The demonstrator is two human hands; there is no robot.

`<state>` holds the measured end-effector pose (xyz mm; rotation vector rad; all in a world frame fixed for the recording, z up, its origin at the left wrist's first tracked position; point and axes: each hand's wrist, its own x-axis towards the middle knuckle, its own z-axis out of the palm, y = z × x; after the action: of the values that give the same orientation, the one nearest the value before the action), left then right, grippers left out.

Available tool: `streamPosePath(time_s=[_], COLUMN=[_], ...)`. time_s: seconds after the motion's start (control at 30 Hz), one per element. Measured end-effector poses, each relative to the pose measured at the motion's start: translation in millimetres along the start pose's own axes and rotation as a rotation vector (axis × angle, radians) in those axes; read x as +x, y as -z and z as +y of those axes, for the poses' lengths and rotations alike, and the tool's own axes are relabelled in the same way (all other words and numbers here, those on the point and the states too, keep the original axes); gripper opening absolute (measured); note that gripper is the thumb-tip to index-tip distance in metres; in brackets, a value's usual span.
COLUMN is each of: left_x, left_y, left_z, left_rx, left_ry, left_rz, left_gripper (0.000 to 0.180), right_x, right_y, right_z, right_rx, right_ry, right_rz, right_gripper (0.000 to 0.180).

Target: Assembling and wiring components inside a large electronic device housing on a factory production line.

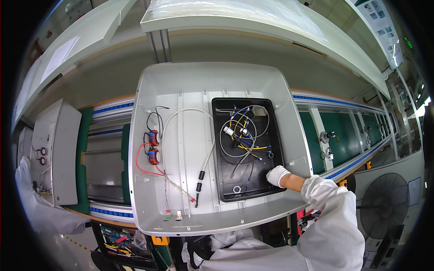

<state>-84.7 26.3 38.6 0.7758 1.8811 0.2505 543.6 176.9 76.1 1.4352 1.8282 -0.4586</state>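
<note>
My right hand, in a white glove, reaches over the right wall of a black tray. Its fingers look curled together; whatever they may hold is hidden. Left of it in the tray lie a tangle of grey, yellow and blue cables, a metal block and a white nut. The tray rests inside a large light-grey housing. My left hand is out of view.
Two red toroidal coils with red and black wires sit at the housing's left. A grey cable loops beside them. Conveyor rails run to both sides. Another housing stands far left, shelves overhang behind, and a fan stands right.
</note>
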Motion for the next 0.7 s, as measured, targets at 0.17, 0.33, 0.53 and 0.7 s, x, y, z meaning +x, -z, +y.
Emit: streamPosePath(time_s=[0.17,0.33,0.53,0.7], left_x=[-6.9,-1.0,20.9,-0.6], left_y=[0.9,-3.3,-1.8,-18.7], left_z=[10.2,8.9,-23.6,14.2], left_rx=[-0.112,-0.261,-0.235,-0.215], left_ry=[0.039,0.04,-0.13,-0.175], left_rz=[0.052,0.03,0.044,0.033], left_gripper=[0.023,0.02,0.017,0.018], right_x=[3.5,-0.9,4.3,10.6], right_y=[20.5,30.6,13.6,-0.3], right_z=[11.9,25.2,9.9,5.5], right_rx=[0.072,0.099,0.055,-0.002], right_ry=[-0.089,-0.105,-0.055,0.018], right_rz=[0.026,0.054,0.01,-0.044], right_gripper=[0.017,0.017,0.017,0.019])
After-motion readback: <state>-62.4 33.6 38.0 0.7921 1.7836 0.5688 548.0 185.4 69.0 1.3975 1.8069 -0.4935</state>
